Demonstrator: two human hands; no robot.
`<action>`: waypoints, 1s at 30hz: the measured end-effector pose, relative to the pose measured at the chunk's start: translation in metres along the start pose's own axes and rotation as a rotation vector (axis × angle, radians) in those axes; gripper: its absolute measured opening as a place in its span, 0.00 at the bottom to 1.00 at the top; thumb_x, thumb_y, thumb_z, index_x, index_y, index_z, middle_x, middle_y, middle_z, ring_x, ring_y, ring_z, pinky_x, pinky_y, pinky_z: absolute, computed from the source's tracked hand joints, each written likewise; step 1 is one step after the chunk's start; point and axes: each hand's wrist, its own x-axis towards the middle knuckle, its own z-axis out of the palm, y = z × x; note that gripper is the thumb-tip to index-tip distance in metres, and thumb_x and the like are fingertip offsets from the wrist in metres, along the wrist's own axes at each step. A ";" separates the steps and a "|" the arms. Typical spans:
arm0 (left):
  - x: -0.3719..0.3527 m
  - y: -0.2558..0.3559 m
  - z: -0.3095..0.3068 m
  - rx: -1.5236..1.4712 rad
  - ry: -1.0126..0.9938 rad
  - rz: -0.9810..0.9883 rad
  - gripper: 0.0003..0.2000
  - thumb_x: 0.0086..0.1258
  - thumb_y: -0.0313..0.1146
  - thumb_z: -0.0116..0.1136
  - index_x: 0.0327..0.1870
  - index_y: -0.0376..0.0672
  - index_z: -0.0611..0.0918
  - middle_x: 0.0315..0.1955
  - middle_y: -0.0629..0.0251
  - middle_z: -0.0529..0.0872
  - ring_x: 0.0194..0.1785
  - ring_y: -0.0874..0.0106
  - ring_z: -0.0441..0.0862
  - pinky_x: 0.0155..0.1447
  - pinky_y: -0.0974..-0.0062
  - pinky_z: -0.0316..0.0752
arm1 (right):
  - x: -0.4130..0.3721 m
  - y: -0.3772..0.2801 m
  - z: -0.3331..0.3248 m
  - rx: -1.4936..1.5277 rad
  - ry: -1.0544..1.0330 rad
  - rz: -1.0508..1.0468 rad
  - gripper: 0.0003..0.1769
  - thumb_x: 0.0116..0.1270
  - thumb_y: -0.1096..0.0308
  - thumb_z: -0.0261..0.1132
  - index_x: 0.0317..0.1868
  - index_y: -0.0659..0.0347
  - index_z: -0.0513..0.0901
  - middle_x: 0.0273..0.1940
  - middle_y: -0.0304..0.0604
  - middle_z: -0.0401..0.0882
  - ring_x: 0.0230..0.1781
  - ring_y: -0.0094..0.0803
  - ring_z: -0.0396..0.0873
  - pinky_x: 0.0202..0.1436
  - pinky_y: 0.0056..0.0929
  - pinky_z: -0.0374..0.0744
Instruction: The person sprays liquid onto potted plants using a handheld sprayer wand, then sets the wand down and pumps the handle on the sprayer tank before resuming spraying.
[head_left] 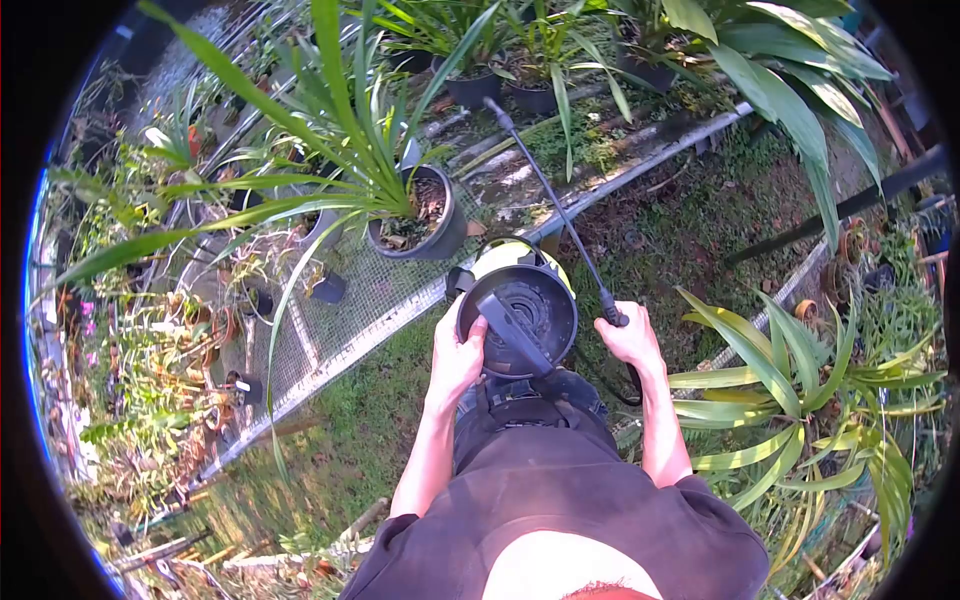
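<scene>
Black on top and yellow at its far side, the sprayer tank [520, 305] sits in the middle of the view, held in front of the person's waist above the grass [350, 430]. A dark handle bar lies slantwise across its lid. The left hand [455, 355] is wrapped against the tank's left side, thumb and fingers curled onto the rim. The right hand [630, 340], just right of the tank, is closed in a fist around the grip of the spray wand [550, 195], a thin dark rod that slants up and away to the far left, its tip over the plants. A black hose [635, 385] loops down from under that fist, near the tank's right side.

Beyond the tank runs a wire-mesh bench [340, 310], and on it, left of the wand, stands a dark pot [440, 235] with long green strap leaves. More potted plants crowd the far edge, and broad-leaved greenery fills the right side.
</scene>
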 end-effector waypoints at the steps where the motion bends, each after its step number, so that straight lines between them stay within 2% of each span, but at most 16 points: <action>1: -0.003 0.004 -0.002 -0.002 0.004 0.009 0.19 0.74 0.20 0.54 0.66 0.33 0.77 0.53 0.57 0.87 0.57 0.69 0.82 0.67 0.71 0.72 | -0.002 -0.004 0.000 -0.028 -0.019 -0.011 0.15 0.57 0.67 0.66 0.23 0.69 0.71 0.17 0.50 0.69 0.19 0.30 0.69 0.28 0.42 0.71; 2: -0.005 0.000 -0.005 -0.034 0.018 -0.004 0.19 0.74 0.20 0.54 0.66 0.33 0.77 0.53 0.57 0.87 0.57 0.69 0.82 0.67 0.71 0.72 | -0.003 0.004 0.009 0.046 0.042 -0.025 0.15 0.55 0.67 0.66 0.23 0.69 0.72 0.16 0.50 0.68 0.19 0.30 0.68 0.28 0.41 0.71; 5: -0.017 -0.011 -0.013 -0.088 0.061 -0.037 0.18 0.75 0.21 0.54 0.65 0.32 0.77 0.52 0.58 0.87 0.56 0.70 0.82 0.66 0.71 0.72 | -0.014 -0.015 -0.013 -0.126 -0.158 0.066 0.16 0.54 0.65 0.66 0.23 0.69 0.71 0.16 0.50 0.68 0.19 0.32 0.69 0.29 0.40 0.72; 6: -0.021 -0.012 -0.016 -0.074 0.074 -0.033 0.18 0.75 0.22 0.55 0.64 0.32 0.77 0.51 0.58 0.87 0.56 0.70 0.82 0.66 0.71 0.72 | -0.017 -0.016 -0.016 -0.156 -0.190 0.009 0.16 0.53 0.64 0.66 0.23 0.69 0.72 0.17 0.51 0.69 0.19 0.33 0.71 0.30 0.41 0.73; 9: -0.032 -0.015 -0.025 -0.035 0.106 -0.015 0.18 0.75 0.24 0.56 0.64 0.33 0.77 0.51 0.58 0.87 0.55 0.70 0.82 0.65 0.71 0.73 | -0.028 0.007 0.007 -0.044 -0.083 -0.017 0.16 0.53 0.63 0.66 0.23 0.69 0.73 0.18 0.53 0.72 0.20 0.34 0.74 0.30 0.42 0.73; 11: -0.038 -0.013 -0.030 -0.024 0.104 -0.015 0.18 0.75 0.24 0.56 0.64 0.33 0.77 0.51 0.58 0.87 0.55 0.70 0.82 0.64 0.71 0.73 | -0.043 -0.032 -0.008 -0.228 -0.208 0.033 0.14 0.54 0.66 0.65 0.23 0.68 0.72 0.17 0.51 0.70 0.18 0.36 0.68 0.29 0.42 0.72; 13: -0.046 -0.015 -0.037 -0.016 0.105 0.001 0.18 0.74 0.23 0.55 0.65 0.34 0.77 0.50 0.58 0.87 0.55 0.70 0.82 0.64 0.71 0.73 | -0.059 -0.031 0.007 -0.121 -0.112 -0.076 0.16 0.58 0.65 0.67 0.22 0.65 0.69 0.15 0.41 0.61 0.18 0.27 0.61 0.25 0.39 0.65; 16: -0.057 -0.019 -0.051 -0.020 0.110 0.007 0.19 0.74 0.22 0.55 0.65 0.34 0.77 0.50 0.58 0.87 0.55 0.70 0.82 0.64 0.72 0.73 | -0.073 -0.024 0.024 -0.059 -0.074 -0.123 0.16 0.58 0.68 0.66 0.21 0.65 0.69 0.14 0.41 0.61 0.18 0.25 0.61 0.24 0.38 0.64; 19: -0.068 -0.026 -0.068 -0.030 0.110 0.002 0.19 0.73 0.21 0.55 0.65 0.33 0.77 0.50 0.57 0.87 0.55 0.70 0.82 0.64 0.71 0.73 | -0.095 -0.034 0.045 0.037 0.020 -0.244 0.13 0.59 0.72 0.64 0.22 0.66 0.70 0.15 0.45 0.65 0.16 0.27 0.64 0.23 0.36 0.65; 20: -0.073 -0.027 -0.074 -0.032 0.110 0.008 0.19 0.73 0.20 0.55 0.65 0.33 0.77 0.51 0.56 0.87 0.56 0.70 0.82 0.65 0.71 0.73 | -0.100 -0.021 0.059 0.072 0.064 -0.286 0.12 0.60 0.75 0.64 0.21 0.65 0.70 0.14 0.42 0.64 0.16 0.22 0.64 0.22 0.33 0.63; 23: -0.087 -0.021 -0.091 0.015 0.109 0.009 0.19 0.73 0.20 0.55 0.65 0.33 0.77 0.52 0.56 0.87 0.58 0.69 0.83 0.66 0.71 0.73 | -0.106 -0.023 0.080 -0.033 0.050 -0.248 0.14 0.59 0.75 0.65 0.20 0.64 0.69 0.15 0.41 0.65 0.16 0.21 0.65 0.22 0.33 0.64; 27: -0.100 -0.019 -0.114 0.049 0.082 0.018 0.20 0.71 0.20 0.56 0.65 0.33 0.77 0.53 0.53 0.87 0.60 0.66 0.83 0.67 0.70 0.73 | -0.122 -0.017 0.118 0.003 0.090 -0.326 0.12 0.58 0.75 0.65 0.21 0.64 0.71 0.14 0.44 0.65 0.14 0.28 0.66 0.22 0.35 0.65; 30: -0.110 -0.023 -0.134 0.064 0.088 0.034 0.21 0.70 0.21 0.58 0.65 0.33 0.77 0.55 0.51 0.87 0.61 0.64 0.83 0.69 0.68 0.73 | -0.131 -0.035 0.131 -0.016 0.039 -0.255 0.12 0.59 0.74 0.65 0.22 0.64 0.71 0.14 0.46 0.66 0.14 0.31 0.67 0.22 0.37 0.66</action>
